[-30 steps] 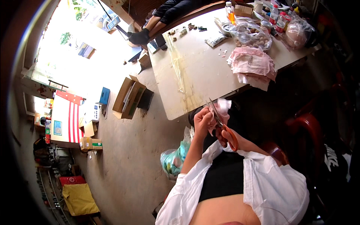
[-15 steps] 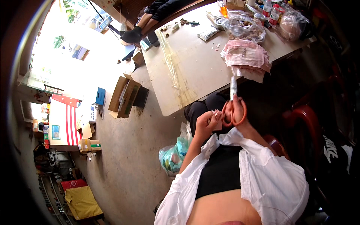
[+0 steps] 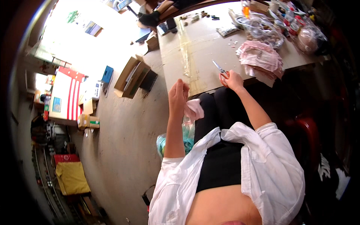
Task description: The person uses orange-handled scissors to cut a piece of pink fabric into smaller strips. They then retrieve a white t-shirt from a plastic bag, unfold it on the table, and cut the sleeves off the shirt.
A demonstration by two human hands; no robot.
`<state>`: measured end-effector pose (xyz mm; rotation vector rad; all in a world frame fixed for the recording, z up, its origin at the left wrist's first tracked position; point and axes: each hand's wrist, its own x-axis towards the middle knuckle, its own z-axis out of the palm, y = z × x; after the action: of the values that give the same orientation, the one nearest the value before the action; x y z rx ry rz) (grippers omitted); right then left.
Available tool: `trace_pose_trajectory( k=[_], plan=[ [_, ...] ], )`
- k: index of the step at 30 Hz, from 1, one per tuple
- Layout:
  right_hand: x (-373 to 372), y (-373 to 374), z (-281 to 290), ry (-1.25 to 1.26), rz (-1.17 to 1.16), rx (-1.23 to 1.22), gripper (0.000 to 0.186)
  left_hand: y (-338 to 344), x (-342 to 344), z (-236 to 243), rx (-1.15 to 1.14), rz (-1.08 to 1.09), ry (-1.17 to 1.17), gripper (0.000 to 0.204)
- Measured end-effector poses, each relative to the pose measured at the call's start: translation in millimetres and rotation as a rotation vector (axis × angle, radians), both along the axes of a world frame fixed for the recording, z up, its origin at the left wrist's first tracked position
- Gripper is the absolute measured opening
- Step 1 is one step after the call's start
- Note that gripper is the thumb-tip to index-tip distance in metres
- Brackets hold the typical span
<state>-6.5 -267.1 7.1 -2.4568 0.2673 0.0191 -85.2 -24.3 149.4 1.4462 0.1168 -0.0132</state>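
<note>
My left hand (image 3: 178, 95) is raised beside the table's near corner, its fingers drawn together. A small piece of pink cloth (image 3: 194, 109) hangs out by its palm and wrist, above my thigh; the exact grip on it is hidden. My right hand (image 3: 234, 80) is closed round the orange-red handles of a pair of scissors (image 3: 224, 72) at the table's near edge. The blades point away and to the left, over the tabletop. To the right of the scissors lies a stack of pink striped cloth pieces (image 3: 260, 58), partly overhanging the edge.
Past the cloth stack on the table (image 3: 210, 48) are a clear plastic bag (image 3: 262, 30), bottles and a silvery packet (image 3: 227, 30). A teal-printed plastic bag (image 3: 161, 144) stands below my left forearm. An open cardboard box (image 3: 132, 77) is on the floor at left.
My hands have moved apart. The left went left with the pink cloth; the right moved forward to the table edge, and the scissors now tilt left. The whole view has shifted slightly.
</note>
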Motion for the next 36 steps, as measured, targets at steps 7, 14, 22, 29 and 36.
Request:
trace_pose_trajectory(
  k=[7,14,22,29,36],
  plan=[
    [-18,48,43,-0.394,0.16,0.712,0.05,10,24,27,0.059,-0.047,-0.045,0.047],
    [-74,85,98,-0.382,0.554,0.835,0.038,-31,36,61,0.178,-0.22,-0.031,0.051],
    [-58,18,113,-0.358,0.367,0.943,0.013,-26,68,57,0.376,-0.576,-0.092,0.056],
    [-72,-60,121,-0.085,0.386,0.853,0.01,-40,99,-22,0.199,-0.958,0.148,0.046],
    [-63,-113,114,-0.016,0.371,0.527,0.014,-98,122,-77,0.237,-0.812,0.156,0.019]
  ],
)
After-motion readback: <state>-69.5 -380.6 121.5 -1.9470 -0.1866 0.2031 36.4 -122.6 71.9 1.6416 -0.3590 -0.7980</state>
